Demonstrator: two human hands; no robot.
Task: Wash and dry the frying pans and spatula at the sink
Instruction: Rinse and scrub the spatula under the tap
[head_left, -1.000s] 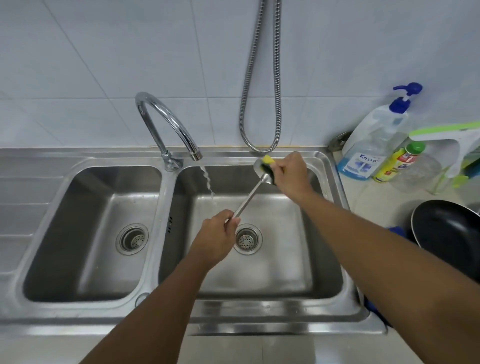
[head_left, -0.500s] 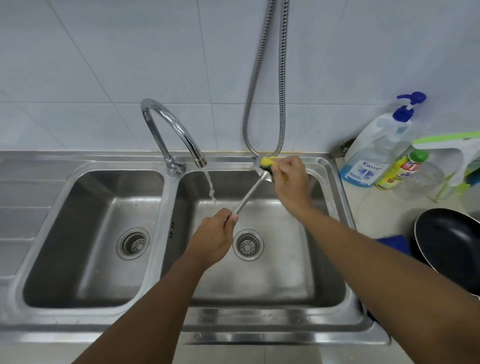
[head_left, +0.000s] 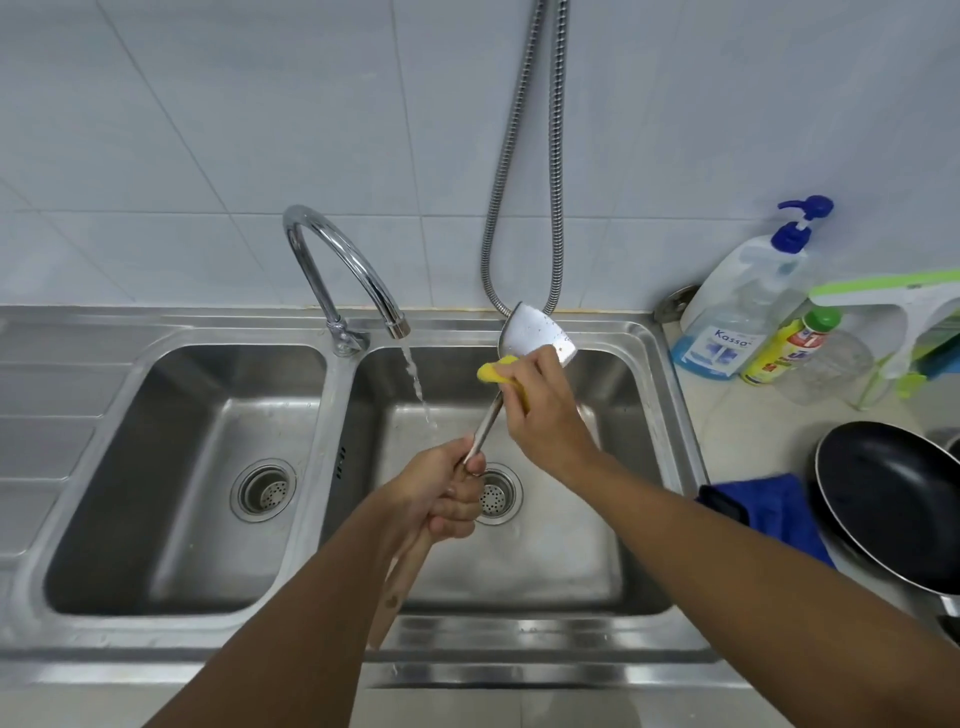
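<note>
- The spatula's (head_left: 487, 422) wooden handle end hangs over the front rim of the steel double sink (head_left: 519, 631), beside the left forearm.
- The left hand (head_left: 441, 488) has its grip closed round the spatula where the wooden handle meets the metal shaft. It holds the spatula above the right basin (head_left: 561, 545), slanting up and away toward the back wall.
- Just past the left hand, the right basin's drain strainer (head_left: 501, 499) shows on the basin floor.
- To the right, on the desk (head_left: 727, 415), a black frying pan (head_left: 893, 499) lies open side up beside the sink. A blue cloth (head_left: 774, 506) lies between the pan and the sink rim. Whether the pan rests on the cloth cannot be told.
- The right hand (head_left: 545, 415) reaches in from the right, its grip closed on a yellow sponge (head_left: 496, 371). It presses the sponge against the spatula's neck, just below the blade.
- The shiny blade rises beyond the right hand, over the back edge of the right basin, with small specks on its face.
- A thin stream of water (head_left: 415, 382) falls from the curved faucet (head_left: 396, 323) into the right basin, left of the spatula and apart from it.
- The left basin (head_left: 171, 493) sits on the far side of the divider.
- At the back of the desk stand a pump bottle (head_left: 737, 306) with a blue head and a yellow bottle (head_left: 789, 345) with a green cap, just beside each other.
- A looped metal hose (head_left: 557, 208) hangs against the tiled wall (head_left: 208, 130) behind the blade.
</note>
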